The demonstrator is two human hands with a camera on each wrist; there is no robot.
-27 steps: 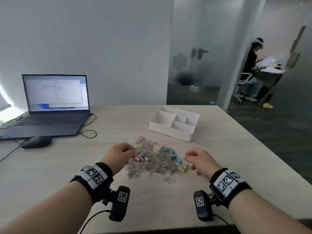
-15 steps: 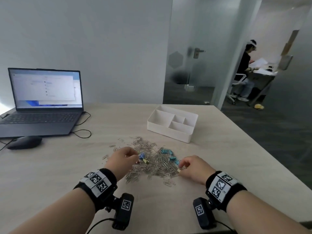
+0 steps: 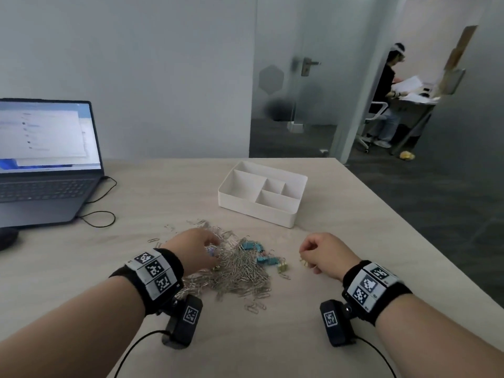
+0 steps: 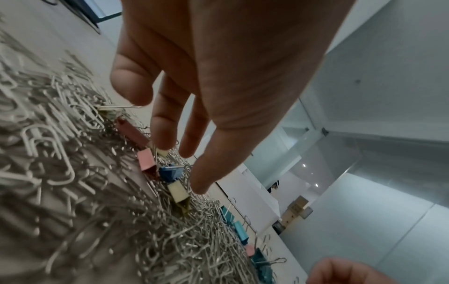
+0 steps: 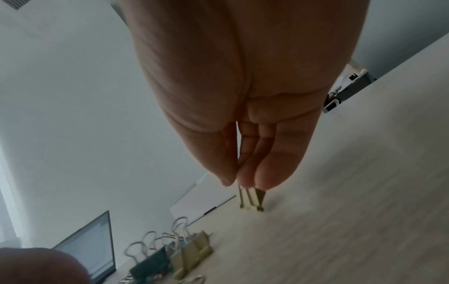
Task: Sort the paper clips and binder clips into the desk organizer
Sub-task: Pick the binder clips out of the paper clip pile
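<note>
A heap of silver paper clips (image 3: 240, 271) lies mid-table with teal binder clips (image 3: 252, 245) and a yellow one (image 3: 282, 267) mixed in. Behind it stands the white desk organizer (image 3: 289, 219), its compartments empty. My left hand (image 3: 210, 251) hovers over the heap's left side with fingers spread and extended. In the left wrist view its fingertips (image 4: 198, 184) reach down to pink (image 4: 147, 161), blue (image 4: 170, 173) and cream (image 4: 178, 194) binder clips. Right of the heap, my right hand (image 3: 304, 251) pinches a yellow binder clip (image 5: 252, 199) by its wire handles, at the table surface.
An open laptop (image 3: 46, 165), a dark mouse (image 3: 6, 238) and a black cable (image 3: 101, 214) occupy the far left. The table's right edge (image 3: 409, 222) runs diagonally close to the right hand. A person sits at another desk in the room beyond.
My right hand has drawn back to the right, away from the heap, with a yellow binder clip pinched. The left hand has stayed over the heap's left side.
</note>
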